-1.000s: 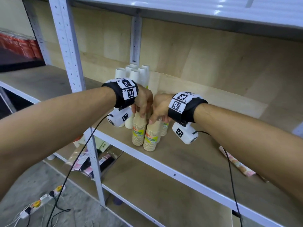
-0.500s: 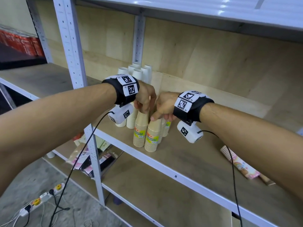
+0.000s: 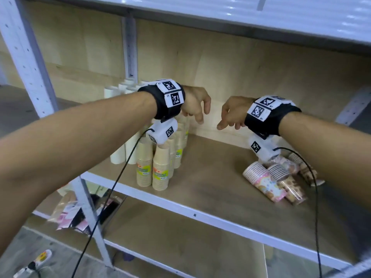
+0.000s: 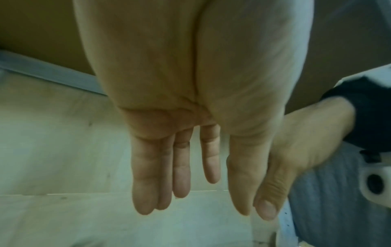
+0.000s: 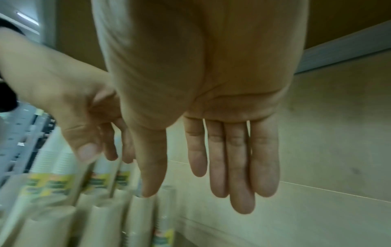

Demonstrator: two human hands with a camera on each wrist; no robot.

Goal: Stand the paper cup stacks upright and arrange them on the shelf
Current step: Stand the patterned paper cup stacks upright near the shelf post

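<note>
Left hand and right hand: raised, near each other, apart, fingers extended and relaxed, holding nothing.

The shelf boards are matt pale wood with a faint grain, edged by smooth painted metal rails. The upright post is the same glossy pale metal, punched with holes. Brown cups look like plain matt paper with shiny printed labels; white cups are matt. Lying patterned cups sit in glossy clear wrap. The wristbands are black cloth carrying smooth white plastic.
</note>
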